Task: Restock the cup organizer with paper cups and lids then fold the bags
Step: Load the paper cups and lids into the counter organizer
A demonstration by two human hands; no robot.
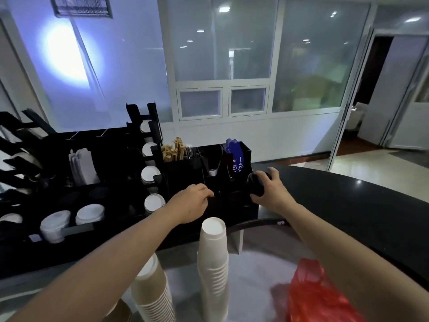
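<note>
The black cup organizer (243,156) stands on the counter ahead of me. My right hand (270,190) grips a short dark stack that looks like black lids (255,183), held beside the organizer's right front corner. My left hand (193,202) has its fingers curled down at the organizer's dark front compartment; whether it holds anything is hidden against the black. Two upside-down stacks of white paper cups stand near me, one in the middle (213,259) and one to its left (154,293). A red plastic bag (318,296) lies at the lower right.
A column of white lids (151,174) fills the vertical rack left of the organizer. More white lids (89,213) sit in a low black tray at the left, beside a napkin holder (82,167). Wooden stirrers (174,149) and a blue packet (235,154) stand in the organizer's back slots.
</note>
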